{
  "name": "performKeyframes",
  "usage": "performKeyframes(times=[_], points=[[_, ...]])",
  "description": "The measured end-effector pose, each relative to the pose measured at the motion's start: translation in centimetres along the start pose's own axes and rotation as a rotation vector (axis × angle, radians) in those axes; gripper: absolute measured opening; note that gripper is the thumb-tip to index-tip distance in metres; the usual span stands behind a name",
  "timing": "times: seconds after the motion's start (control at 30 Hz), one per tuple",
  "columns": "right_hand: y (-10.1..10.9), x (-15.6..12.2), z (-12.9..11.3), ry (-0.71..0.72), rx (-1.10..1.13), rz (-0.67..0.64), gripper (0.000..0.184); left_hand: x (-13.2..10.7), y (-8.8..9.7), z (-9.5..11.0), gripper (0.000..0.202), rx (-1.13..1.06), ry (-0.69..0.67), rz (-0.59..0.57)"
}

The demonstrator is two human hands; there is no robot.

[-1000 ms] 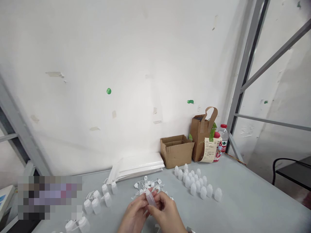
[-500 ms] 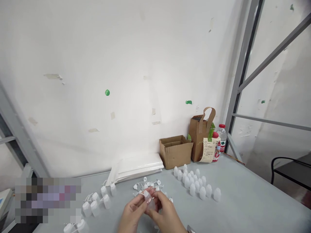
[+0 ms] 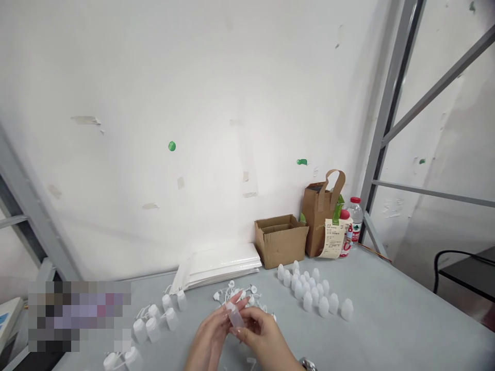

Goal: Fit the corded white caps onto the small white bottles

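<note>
A small translucent white plastic bottle (image 3: 236,317) is tilted between my hands above the table, its white cap end pointing up and left. My right hand (image 3: 263,332) is closed on the bottle's lower end, thumb against its base. My left hand (image 3: 212,330) is at the cap end, thumb near the neck and fingers stretched behind it, so part of its grip is hidden. Just beyond my fingers lies a pile of loose white caps with cords (image 3: 251,290). On the left stand several capped bottles (image 3: 152,330); on the right, several bottles without cords (image 3: 324,307).
The grey table (image 3: 390,314) meets a white wall. Along the back lie stacked white packets (image 3: 220,265), an open cardboard box (image 3: 282,247), a brown paper bag (image 3: 312,221) and a red-capped drink bottle (image 3: 355,214). A blurred patch covers the table's left end.
The bottle has turned in my hands and shows more of its body. My left fingers have straightened behind it, while my right hand has shifted toward its base. The view has moved slightly.
</note>
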State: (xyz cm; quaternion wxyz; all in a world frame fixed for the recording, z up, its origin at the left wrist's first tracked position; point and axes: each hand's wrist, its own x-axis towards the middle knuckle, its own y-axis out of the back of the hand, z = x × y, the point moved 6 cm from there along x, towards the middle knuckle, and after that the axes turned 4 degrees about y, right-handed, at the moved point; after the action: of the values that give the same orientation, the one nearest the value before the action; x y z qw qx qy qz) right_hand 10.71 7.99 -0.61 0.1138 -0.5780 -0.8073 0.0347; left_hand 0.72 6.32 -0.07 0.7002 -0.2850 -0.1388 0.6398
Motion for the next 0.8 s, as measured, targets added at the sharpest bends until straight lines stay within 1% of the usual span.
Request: performKeyframes(times=[0.13,0.2,0.3,0.4,0.5,0.57,0.73,0.8], points=[[0.0,0.1,0.4,0.016,-0.024,-0.011,0.029,0.1,0.2,-0.2,0.031,-0.004,0.025,0.002],[-0.2,0.0,0.3,-0.012,-0.016,-0.032,0.028,0.2,0.4,-0.4,0.032,0.011,0.029,0.011],[-0.3,-0.1,-0.2,-0.043,-0.064,-0.020,0.025,0.3,0.6,-0.4,0.033,0.034,0.026,0.024],[-0.2,-0.3,-0.6,-0.039,-0.128,-0.002,0.020,0.0,0.2,-0.3,0.028,0.017,0.022,0.012],[-0.2,-0.3,-0.4,-0.040,-0.138,-0.011,0.019,-0.4,-0.3,0.0,0.027,0.005,0.006,-0.011],[-0.2,-0.3,-0.3,-0.025,-0.147,-0.025,0.018,-0.6,-0.4,0.2,0.028,0.004,-0.002,-0.013],[0.0,-0.5,-0.8,0.039,-0.282,-0.046,0.015,-0.7,-0.6,-0.1,0.032,-0.018,0.002,-0.023],[-0.1,-0.6,-0.9,0.052,-0.318,-0.061,0.016,-0.6,-0.5,-0.1,0.030,-0.034,0.000,0.003]])
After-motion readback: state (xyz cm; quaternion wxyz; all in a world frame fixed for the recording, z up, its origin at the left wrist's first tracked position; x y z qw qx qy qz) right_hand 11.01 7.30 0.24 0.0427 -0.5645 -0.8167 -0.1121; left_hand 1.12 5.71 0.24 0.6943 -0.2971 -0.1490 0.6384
